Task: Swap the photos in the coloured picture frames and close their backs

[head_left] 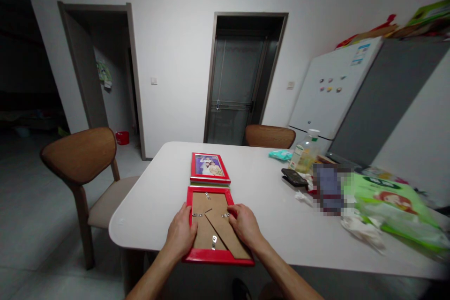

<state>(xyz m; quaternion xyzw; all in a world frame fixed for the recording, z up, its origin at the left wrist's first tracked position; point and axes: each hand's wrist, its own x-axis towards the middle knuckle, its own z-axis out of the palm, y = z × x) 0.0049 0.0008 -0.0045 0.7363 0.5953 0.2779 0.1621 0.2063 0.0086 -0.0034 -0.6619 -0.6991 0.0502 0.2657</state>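
A red picture frame [200,256] lies back side up at the table's near edge, its brown backing board and slanting stand leg [225,234] showing. Metal clips sit at the sides of the backing. My left hand [182,230] grips the frame's left side, thumb over the backing. On the right side, my right hand [245,225] is closed at the frame's edge, fingertips by the right-hand clip [225,215]. Just beyond lies a second red picture frame [210,168], face up with a photo of people in it.
On the white table [154,206], the right side holds a bottle of yellowish liquid [305,152], a black wallet-like item [294,177], crumpled tissues [362,230] and a green package [393,201]. Wooden chairs stand at the left [82,157] and far side [270,136].
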